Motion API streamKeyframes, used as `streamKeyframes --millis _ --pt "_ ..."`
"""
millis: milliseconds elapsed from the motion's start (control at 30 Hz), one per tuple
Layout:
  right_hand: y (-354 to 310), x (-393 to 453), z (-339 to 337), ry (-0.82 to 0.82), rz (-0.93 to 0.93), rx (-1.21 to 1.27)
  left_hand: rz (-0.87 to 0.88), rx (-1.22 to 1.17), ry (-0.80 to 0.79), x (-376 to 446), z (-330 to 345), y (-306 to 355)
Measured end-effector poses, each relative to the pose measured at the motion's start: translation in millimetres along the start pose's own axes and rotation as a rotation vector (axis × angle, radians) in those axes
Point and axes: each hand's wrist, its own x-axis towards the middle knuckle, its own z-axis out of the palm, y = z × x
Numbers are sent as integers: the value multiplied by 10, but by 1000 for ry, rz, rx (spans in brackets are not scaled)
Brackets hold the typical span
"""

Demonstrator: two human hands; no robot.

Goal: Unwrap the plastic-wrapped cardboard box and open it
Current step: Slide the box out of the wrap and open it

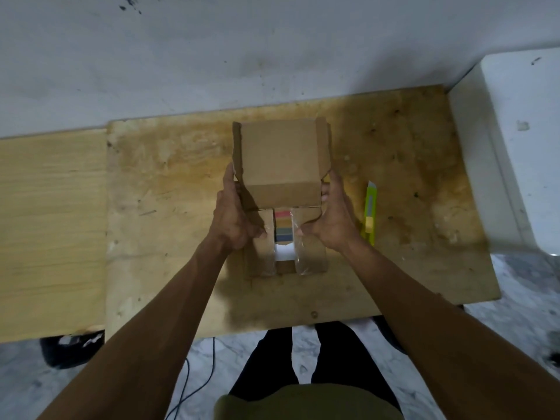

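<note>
Matt brown cardboard box [280, 160], glossy clear plastic wrap [298, 247] (crinkled), stained rough wooden table [169, 183].

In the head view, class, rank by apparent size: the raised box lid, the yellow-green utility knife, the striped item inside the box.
1. Box lid
2. Utility knife
3. Striped item, partly hidden, so its rank is unsure.

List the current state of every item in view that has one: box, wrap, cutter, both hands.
Brown cardboard box: lid lifted, open.
Clear plastic wrap: slit down the middle, still on the box's sides.
Striped coloured item inside the box: exposed through the gap.
Yellow-green utility knife: lying on the plywood table, untouched; blade unclear.
Left hand: gripping the box's left edge.
Right hand: gripping the right edge.
</note>
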Motion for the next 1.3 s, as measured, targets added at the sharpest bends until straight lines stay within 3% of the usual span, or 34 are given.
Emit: streamKeyframes --millis 133,367,733,833,967,1100,1300 --pt "51 -64 58 77 4 -104 79 50 92 -129 6 -48" --pt "118 -128 86 56 5 136 30 43 162 -319 55 -59" --pt "228 -284 -172 -228 107 502 -18 -561 -171 -461 -268 -247" --pt "265 -307 -218 -241 116 551 -192 -869 -226 -470 -312 -263" --pt "257 -315 -264 -241 234 670 -339 -1019 -179 -448 -334 -346" --pt "175 -297 -359 -297 383 891 -350 -931 -102 -469 -303 -282" --pt "119 -281 -399 -369 426 829 -319 -730 -135 -566 -243 -84"
